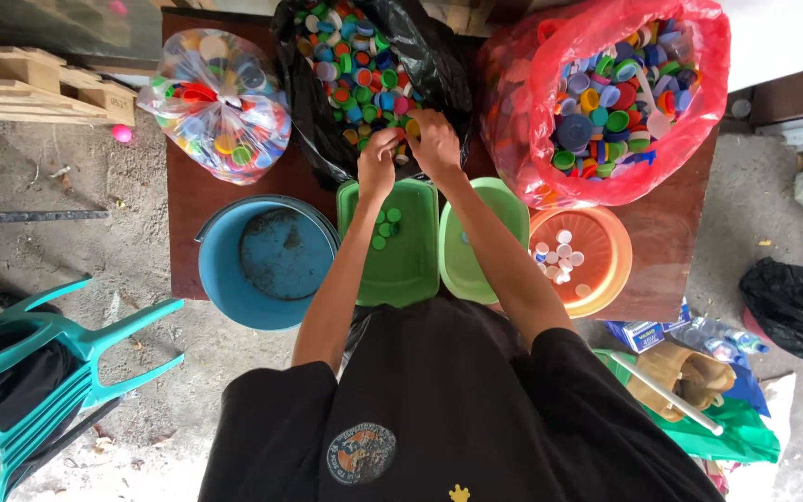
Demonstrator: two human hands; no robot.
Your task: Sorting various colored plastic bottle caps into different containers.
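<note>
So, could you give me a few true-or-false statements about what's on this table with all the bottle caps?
1. Both hands, left hand and right hand, are at the black bag of caps. True.
2. The orange bowl holds green caps. False: white caps.
3. The blue bucket is full of caps. False: none show in it.
4. The red bag stands behind the orange bowl. True.
</note>
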